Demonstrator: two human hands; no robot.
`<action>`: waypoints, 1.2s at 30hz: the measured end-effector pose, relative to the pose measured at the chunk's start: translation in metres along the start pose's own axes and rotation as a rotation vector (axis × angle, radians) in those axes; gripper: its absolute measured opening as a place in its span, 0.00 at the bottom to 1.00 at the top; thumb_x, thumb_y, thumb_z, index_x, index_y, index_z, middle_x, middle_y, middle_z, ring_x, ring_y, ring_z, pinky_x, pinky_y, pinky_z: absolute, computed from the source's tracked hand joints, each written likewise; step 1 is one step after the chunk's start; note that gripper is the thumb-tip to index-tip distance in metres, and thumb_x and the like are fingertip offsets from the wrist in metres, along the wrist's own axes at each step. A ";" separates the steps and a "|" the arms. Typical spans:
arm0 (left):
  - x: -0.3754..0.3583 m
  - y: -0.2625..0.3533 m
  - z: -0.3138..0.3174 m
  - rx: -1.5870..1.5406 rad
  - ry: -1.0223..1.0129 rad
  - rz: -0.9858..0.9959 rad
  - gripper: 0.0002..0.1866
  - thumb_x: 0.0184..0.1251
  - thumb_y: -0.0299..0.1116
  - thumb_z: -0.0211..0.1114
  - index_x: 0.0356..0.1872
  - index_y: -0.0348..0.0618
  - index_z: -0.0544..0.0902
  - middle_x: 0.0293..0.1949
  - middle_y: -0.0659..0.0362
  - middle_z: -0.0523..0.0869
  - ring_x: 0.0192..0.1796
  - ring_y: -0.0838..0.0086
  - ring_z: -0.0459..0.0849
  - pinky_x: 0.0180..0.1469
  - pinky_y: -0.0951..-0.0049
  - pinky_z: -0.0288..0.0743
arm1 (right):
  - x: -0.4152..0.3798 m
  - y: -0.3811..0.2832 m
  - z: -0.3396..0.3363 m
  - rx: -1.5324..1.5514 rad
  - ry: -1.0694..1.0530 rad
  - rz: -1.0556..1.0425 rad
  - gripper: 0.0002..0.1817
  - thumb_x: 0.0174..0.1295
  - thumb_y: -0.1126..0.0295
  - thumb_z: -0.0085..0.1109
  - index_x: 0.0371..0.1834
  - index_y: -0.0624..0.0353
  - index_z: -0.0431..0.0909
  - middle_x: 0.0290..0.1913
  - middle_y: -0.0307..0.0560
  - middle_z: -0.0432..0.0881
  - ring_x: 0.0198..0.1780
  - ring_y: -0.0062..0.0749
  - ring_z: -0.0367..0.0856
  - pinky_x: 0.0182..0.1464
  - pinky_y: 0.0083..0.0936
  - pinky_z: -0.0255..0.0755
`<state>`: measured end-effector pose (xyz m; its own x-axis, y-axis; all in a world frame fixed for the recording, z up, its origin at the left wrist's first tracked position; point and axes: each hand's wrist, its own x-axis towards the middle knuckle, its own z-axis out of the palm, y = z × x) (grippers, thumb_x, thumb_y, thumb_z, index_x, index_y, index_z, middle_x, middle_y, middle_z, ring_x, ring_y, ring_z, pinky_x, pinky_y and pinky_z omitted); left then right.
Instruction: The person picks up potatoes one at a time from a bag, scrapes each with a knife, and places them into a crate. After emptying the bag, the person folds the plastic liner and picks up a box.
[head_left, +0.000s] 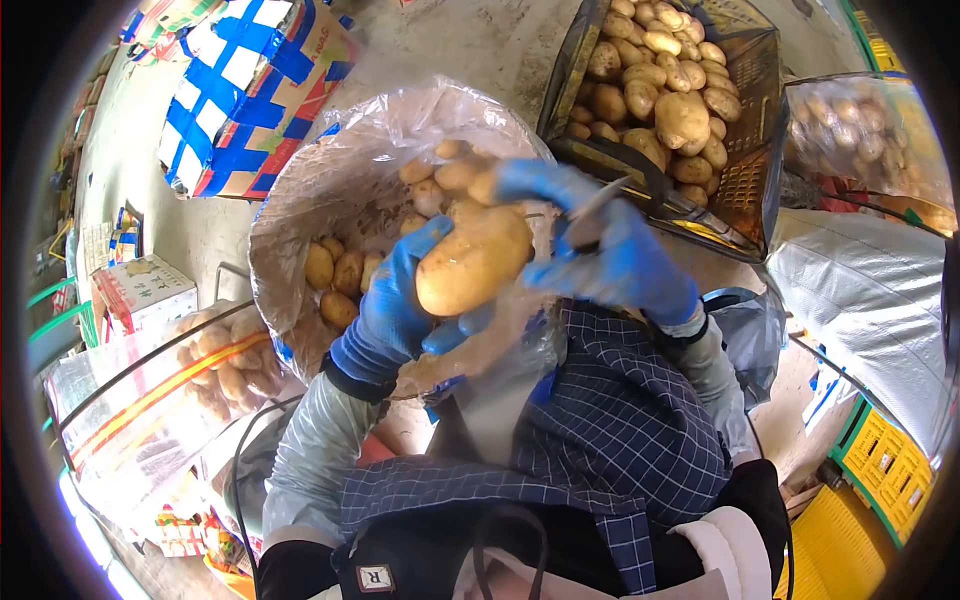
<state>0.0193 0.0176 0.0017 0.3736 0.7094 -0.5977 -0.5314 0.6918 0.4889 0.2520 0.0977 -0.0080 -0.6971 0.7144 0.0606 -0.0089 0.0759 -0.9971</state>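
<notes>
My left hand (pixel 392 310), in a blue glove, grips a large yellow potato (pixel 472 260) just above my lap. My right hand (pixel 610 250), also gloved in blue, is shut on a small knife (pixel 598 205) whose blade points up and to the right, close beside the potato. Behind both hands stands an open plastic-lined sack (pixel 330 190) with several potatoes in it. A checked blue apron (pixel 610 430) covers my lap.
A black crate (pixel 750 190) heaped with potatoes stands at the upper right, next to a clear bag of potatoes (pixel 860 130). A wire basket (pixel 150 400) holding a bag of potatoes is at the left. A blue-taped cardboard box (pixel 250 90) lies upper left; yellow crates (pixel 880 470) lower right.
</notes>
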 end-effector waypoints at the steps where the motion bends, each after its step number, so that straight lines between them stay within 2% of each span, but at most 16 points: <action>1: -0.004 0.002 0.000 0.071 0.012 0.004 0.38 0.75 0.58 0.53 0.71 0.34 0.68 0.42 0.48 0.85 0.26 0.73 0.79 0.24 0.78 0.71 | 0.004 0.006 0.009 -0.028 -0.070 -0.070 0.39 0.58 0.74 0.73 0.74 0.58 0.67 0.66 0.41 0.77 0.49 0.19 0.81 0.50 0.23 0.76; 4: -0.018 0.010 0.004 0.362 0.056 0.089 0.37 0.74 0.57 0.54 0.71 0.33 0.70 0.47 0.49 0.87 0.34 0.73 0.85 0.29 0.78 0.75 | 0.007 0.011 0.023 0.084 -0.061 -0.093 0.38 0.58 0.74 0.73 0.73 0.58 0.68 0.68 0.44 0.76 0.60 0.27 0.78 0.61 0.30 0.73; 6: -0.021 0.009 0.004 0.495 0.048 0.233 0.37 0.72 0.54 0.59 0.71 0.34 0.69 0.52 0.51 0.84 0.43 0.72 0.85 0.37 0.75 0.77 | 0.003 0.005 0.022 0.261 -0.010 0.088 0.34 0.58 0.74 0.74 0.69 0.61 0.71 0.70 0.52 0.73 0.67 0.36 0.74 0.68 0.33 0.68; 9: -0.023 0.009 0.005 0.591 0.028 0.390 0.40 0.67 0.47 0.68 0.75 0.37 0.65 0.64 0.53 0.76 0.60 0.72 0.78 0.53 0.74 0.78 | 0.001 0.016 0.017 -0.149 0.113 0.058 0.29 0.59 0.73 0.73 0.64 0.60 0.75 0.63 0.55 0.79 0.58 0.37 0.81 0.59 0.32 0.75; 15: -0.022 0.001 0.018 0.580 0.143 0.543 0.40 0.65 0.36 0.72 0.76 0.38 0.64 0.63 0.55 0.78 0.60 0.72 0.79 0.57 0.71 0.79 | -0.007 0.012 0.028 -0.693 -0.019 0.007 0.32 0.59 0.77 0.68 0.69 0.60 0.71 0.45 0.50 0.86 0.45 0.39 0.88 0.47 0.30 0.80; 16: -0.018 -0.003 0.017 0.594 0.160 0.583 0.41 0.62 0.32 0.75 0.75 0.39 0.65 0.61 0.51 0.80 0.58 0.64 0.83 0.55 0.67 0.81 | -0.005 0.011 0.028 -0.515 -0.014 -0.013 0.32 0.60 0.75 0.68 0.69 0.59 0.71 0.44 0.47 0.86 0.42 0.36 0.87 0.44 0.29 0.79; 18: -0.011 -0.005 0.006 1.300 0.302 0.908 0.42 0.58 0.36 0.78 0.74 0.41 0.67 0.57 0.46 0.82 0.53 0.55 0.86 0.52 0.63 0.82 | -0.002 0.009 0.024 -0.139 -0.040 0.026 0.31 0.62 0.72 0.68 0.69 0.58 0.71 0.42 0.43 0.86 0.35 0.29 0.84 0.37 0.27 0.78; 21: -0.022 -0.006 0.025 1.423 0.301 0.930 0.45 0.50 0.35 0.82 0.72 0.42 0.71 0.50 0.41 0.82 0.50 0.47 0.85 0.49 0.58 0.83 | -0.002 -0.014 0.020 0.429 -0.041 0.424 0.30 0.63 0.69 0.68 0.69 0.59 0.70 0.40 0.38 0.84 0.27 0.20 0.78 0.29 0.24 0.73; 24: -0.022 -0.022 0.012 1.106 0.068 0.866 0.41 0.55 0.35 0.78 0.72 0.43 0.71 0.60 0.41 0.79 0.54 0.48 0.85 0.53 0.59 0.83 | -0.020 -0.004 -0.003 0.725 0.088 0.521 0.27 0.56 0.70 0.71 0.59 0.60 0.75 0.40 0.40 0.82 0.30 0.23 0.77 0.32 0.23 0.73; 26: -0.003 -0.023 -0.043 1.408 0.115 0.824 0.36 0.62 0.40 0.73 0.70 0.39 0.71 0.62 0.42 0.78 0.56 0.48 0.84 0.57 0.56 0.81 | -0.043 0.051 -0.041 0.672 0.412 0.395 0.21 0.66 0.61 0.62 0.60 0.58 0.75 0.38 0.42 0.81 0.24 0.21 0.70 0.26 0.20 0.67; 28: 0.004 -0.017 -0.098 1.784 0.507 0.536 0.29 0.67 0.41 0.65 0.68 0.44 0.75 0.60 0.43 0.80 0.56 0.51 0.83 0.57 0.56 0.79 | -0.064 0.110 -0.087 0.644 0.837 0.344 0.21 0.78 0.51 0.49 0.60 0.55 0.76 0.38 0.46 0.80 0.17 0.20 0.62 0.21 0.19 0.61; 30: 0.021 -0.031 -0.202 2.193 0.847 0.227 0.22 0.69 0.39 0.59 0.62 0.46 0.80 0.60 0.47 0.81 0.60 0.55 0.81 0.56 0.54 0.79 | -0.067 0.116 -0.126 0.992 0.716 0.240 0.26 0.78 0.46 0.46 0.61 0.56 0.76 0.40 0.44 0.83 0.17 0.16 0.59 0.18 0.17 0.57; 32: 0.011 -0.022 -0.259 1.841 0.918 0.139 0.22 0.71 0.40 0.56 0.61 0.42 0.80 0.57 0.49 0.83 0.58 0.54 0.82 0.58 0.50 0.76 | -0.076 0.145 -0.148 0.977 0.758 0.158 0.27 0.78 0.47 0.45 0.63 0.57 0.76 0.42 0.41 0.85 0.17 0.13 0.59 0.18 0.15 0.56; 34: 0.019 -0.037 -0.289 1.160 0.933 0.374 0.25 0.70 0.41 0.55 0.62 0.38 0.79 0.59 0.45 0.83 0.62 0.47 0.80 0.67 0.43 0.69 | -0.055 0.120 -0.124 0.866 0.873 0.112 0.26 0.77 0.48 0.48 0.63 0.57 0.76 0.41 0.40 0.85 0.17 0.12 0.61 0.17 0.14 0.58; 35: 0.027 -0.053 -0.296 1.016 0.959 0.601 0.24 0.70 0.40 0.54 0.61 0.38 0.80 0.58 0.45 0.84 0.62 0.47 0.81 0.67 0.40 0.68 | -0.048 0.099 -0.107 0.764 0.987 0.105 0.26 0.76 0.48 0.50 0.62 0.57 0.76 0.40 0.40 0.86 0.16 0.12 0.62 0.17 0.14 0.59; 36: 0.026 -0.047 -0.292 1.224 0.969 0.495 0.23 0.70 0.40 0.53 0.59 0.39 0.81 0.57 0.45 0.84 0.62 0.46 0.81 0.66 0.38 0.68 | -0.046 0.100 -0.105 0.731 0.914 0.098 0.25 0.76 0.50 0.50 0.64 0.58 0.75 0.40 0.40 0.86 0.16 0.12 0.63 0.17 0.14 0.60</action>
<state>-0.1687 -0.0359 -0.2223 -0.4789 0.8632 -0.1598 0.6127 0.4590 0.6434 0.3584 0.1453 -0.1053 0.0539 0.9512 -0.3039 -0.6004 -0.2123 -0.7710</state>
